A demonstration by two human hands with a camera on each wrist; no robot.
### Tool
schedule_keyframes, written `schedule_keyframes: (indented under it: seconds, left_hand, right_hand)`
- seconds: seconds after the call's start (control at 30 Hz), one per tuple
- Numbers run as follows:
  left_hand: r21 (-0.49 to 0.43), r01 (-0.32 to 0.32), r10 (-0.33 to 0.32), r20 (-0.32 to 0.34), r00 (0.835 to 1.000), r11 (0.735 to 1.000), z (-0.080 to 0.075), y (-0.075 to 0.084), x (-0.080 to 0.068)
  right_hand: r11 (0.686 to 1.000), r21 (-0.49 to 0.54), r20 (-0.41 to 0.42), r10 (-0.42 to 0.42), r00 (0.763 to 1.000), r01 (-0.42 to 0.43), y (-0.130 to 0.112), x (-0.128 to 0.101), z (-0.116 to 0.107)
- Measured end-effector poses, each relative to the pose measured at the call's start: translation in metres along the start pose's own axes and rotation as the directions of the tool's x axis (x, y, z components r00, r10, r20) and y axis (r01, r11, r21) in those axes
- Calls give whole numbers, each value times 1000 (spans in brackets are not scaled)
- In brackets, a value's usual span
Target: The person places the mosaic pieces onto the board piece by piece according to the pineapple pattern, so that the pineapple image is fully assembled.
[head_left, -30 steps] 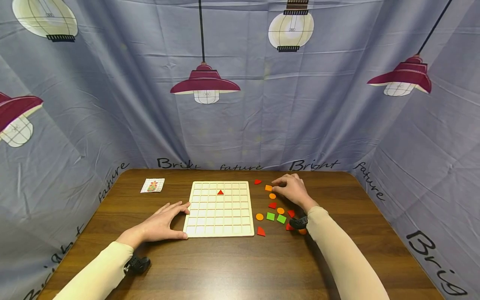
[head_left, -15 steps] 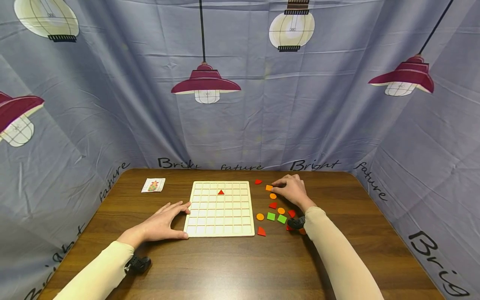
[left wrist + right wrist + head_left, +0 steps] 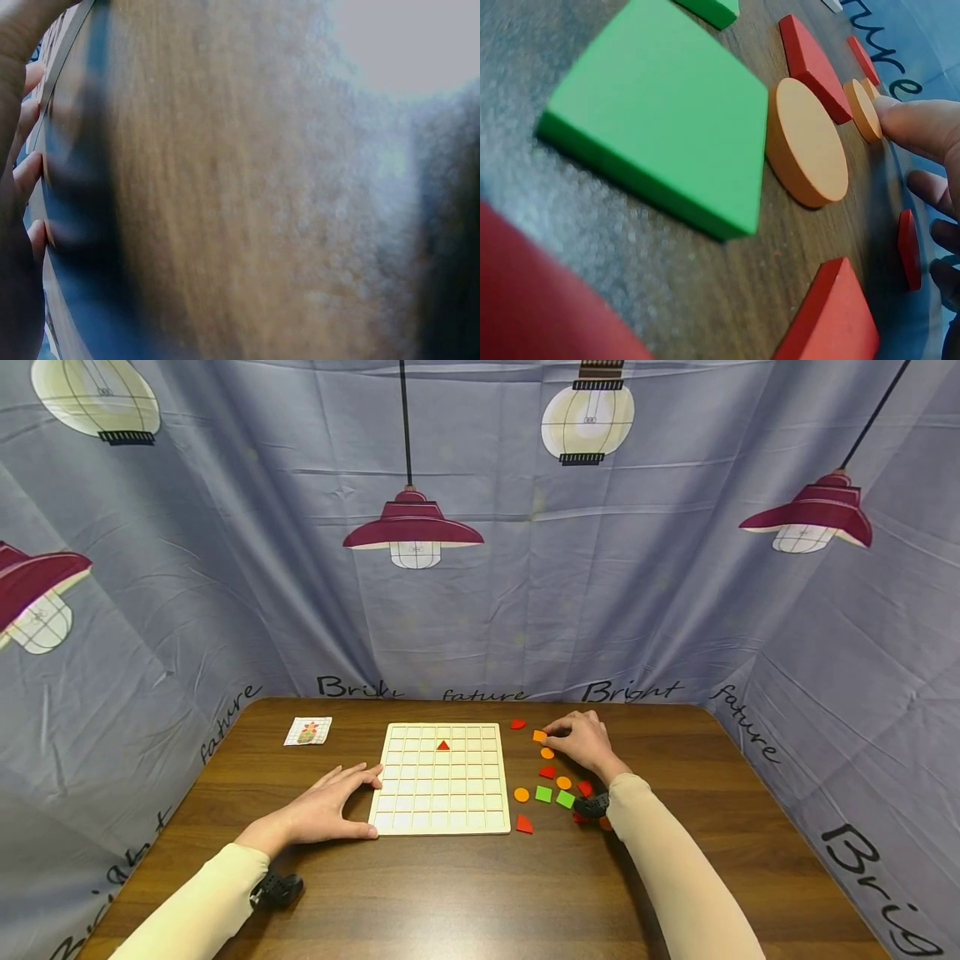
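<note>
My left hand (image 3: 315, 810) rests with spread fingers against the left edge of a pale square grid board (image 3: 441, 789), thumb at its near corner. In the left wrist view, fingertips (image 3: 30, 169) touch the board's side. One red triangle (image 3: 443, 746) lies in a cell of the second row from the back. To the right of the board, my right hand (image 3: 583, 739) pinches an orange square tile (image 3: 538, 736) by its right edge, close over the table. The right wrist view has the thumb (image 3: 911, 124) at that tile, mostly hidden behind an orange disc (image 3: 861, 112).
Loose tiles lie between board and right forearm: green squares (image 3: 543, 793), orange discs (image 3: 521, 795) and red quarter-round pieces (image 3: 524, 824). Some sit partly under the right wrist. A small card (image 3: 307, 731) with a coloured gridded picture lies back left. A printed curtain (image 3: 480, 610) surrounds the table.
Both hands keep nearly the same places. My right forearm shifts very slightly, while the fingers stay at the orange square tile. The whole view drifts a little.
</note>
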State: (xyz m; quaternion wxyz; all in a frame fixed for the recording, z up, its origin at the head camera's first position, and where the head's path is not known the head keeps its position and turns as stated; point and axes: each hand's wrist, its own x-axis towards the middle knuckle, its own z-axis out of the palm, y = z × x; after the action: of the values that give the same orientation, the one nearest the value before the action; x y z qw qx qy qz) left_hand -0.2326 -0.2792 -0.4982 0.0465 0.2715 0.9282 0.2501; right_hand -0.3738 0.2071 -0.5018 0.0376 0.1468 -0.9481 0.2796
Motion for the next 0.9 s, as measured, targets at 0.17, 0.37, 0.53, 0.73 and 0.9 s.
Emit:
schedule_keyframes:
  seconds: [0.17, 0.37, 0.53, 0.73, 0.9]
  left_hand:
    - [-4, -2, 2, -3, 1000, 1000, 0, -1, -1]
    - [-4, -8, 8, -2, 1000, 1000, 0, -1, 0]
    - [-3, -3, 3, -1, 1000, 1000, 0, -1, 0]
    - [-2, -6, 6, 0, 1000, 1000, 0, 0, 0]
    - [0, -11, 11, 1, 1000, 1000, -1, 1, 0]
  right_hand:
    - [1000, 5, 7, 2, 1000, -2, 1, 0, 1]
    - [1000, 11, 12, -5, 1000, 5, 1, -1, -1]
    - [1000, 6, -4, -28, 1000, 28, -1, -1, -2]
    - [999, 1, -11, -32, 999, 32, -1, 1, -1]
    - [999, -27, -10, -38, 999, 38, 1, 5, 1]
